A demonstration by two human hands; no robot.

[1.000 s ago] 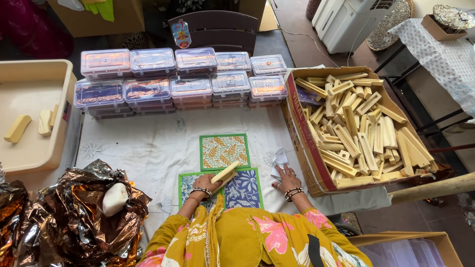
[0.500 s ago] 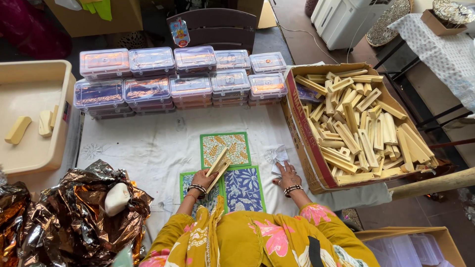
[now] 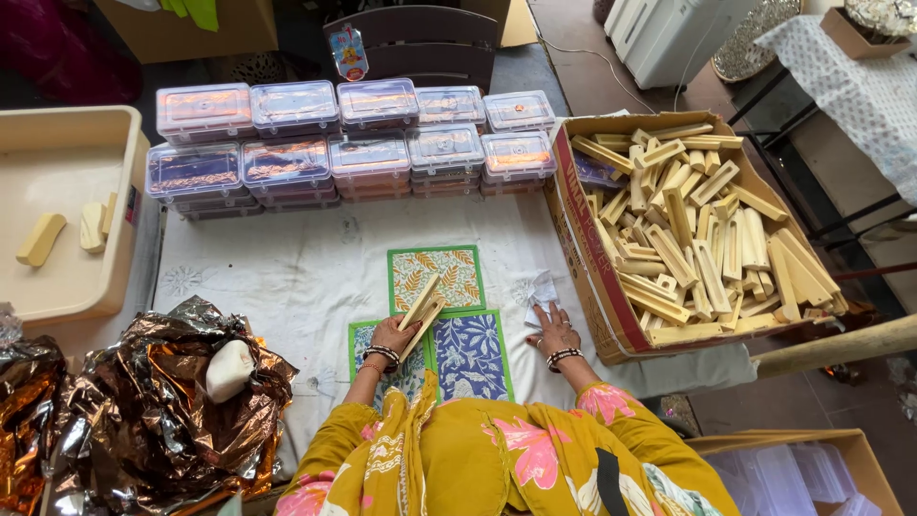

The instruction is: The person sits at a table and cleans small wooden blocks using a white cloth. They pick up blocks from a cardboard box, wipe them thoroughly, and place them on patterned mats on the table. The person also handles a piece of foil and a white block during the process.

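Surface: white cloth (image 3: 287, 277), patterned tiles (image 3: 436, 277) at centre.
Left hand (image 3: 392, 336): closed around wooden sticks (image 3: 421, 306), long axis slanting far-right over tiles.
Right hand (image 3: 553, 332): open, flat on cloth, near stick box (image 3: 583, 239).

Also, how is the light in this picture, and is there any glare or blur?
Head view: soft, even daylight, with weak shadows on the white cloth; glare on the crumpled foil and on the lids of the plastic boxes; sharp at the centre, where the left hand holds wooden sticks over the tiles; straight edges bend towards the frame borders.
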